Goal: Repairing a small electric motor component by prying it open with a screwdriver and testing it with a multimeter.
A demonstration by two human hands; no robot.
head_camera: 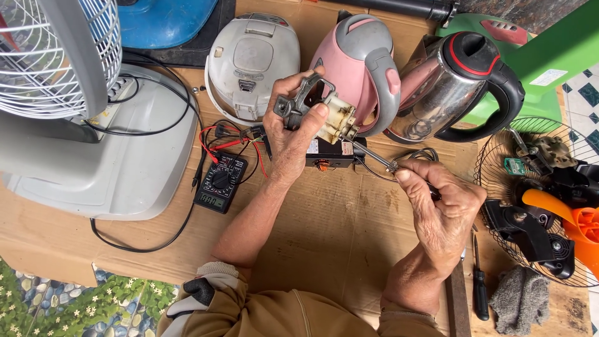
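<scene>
I see my left hand [292, 134] gripping a small motor part [324, 115] (grimy) while my right hand [437, 209] clasps 1 screwdriver [374, 157] against it.

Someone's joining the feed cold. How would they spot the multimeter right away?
Start at the big grey fan base on the left of the cardboard. Just right of it, below the white rice cooker, lies the multimeter: a small black box with a round dial, a display and red and black leads, beside the left hand.
</scene>
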